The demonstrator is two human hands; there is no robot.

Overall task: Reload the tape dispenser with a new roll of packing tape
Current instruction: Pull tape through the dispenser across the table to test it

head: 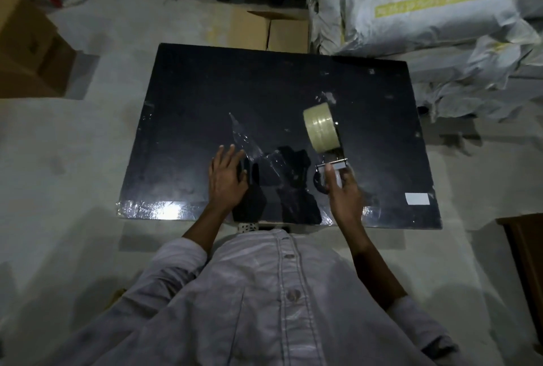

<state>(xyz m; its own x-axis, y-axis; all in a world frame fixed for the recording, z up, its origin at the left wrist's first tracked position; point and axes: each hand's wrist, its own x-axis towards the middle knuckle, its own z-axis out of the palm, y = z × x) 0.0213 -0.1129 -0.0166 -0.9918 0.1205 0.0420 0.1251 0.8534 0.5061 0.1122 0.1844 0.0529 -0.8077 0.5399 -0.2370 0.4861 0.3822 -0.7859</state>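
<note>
A yellowish roll of packing tape point(321, 130) sits mounted on the black tape dispenser point(335, 163), which stands over the right middle of the black table point(205, 95). My right hand point(343, 192) grips the dispenser at its near end, thumb lying by the metal blade plate. My left hand point(226, 177) rests flat on the table to the left, fingers spread, holding nothing. A crumpled strip of clear tape point(249, 142) lies on the table just right of my left fingertips.
A white label point(417, 199) sticks near the table's right front corner. Cardboard boxes point(282, 31) stand behind the table and at the far left point(26, 51). Large white sacks point(426, 7) pile up at the back right. A wooden piece point(526, 248) stands at right.
</note>
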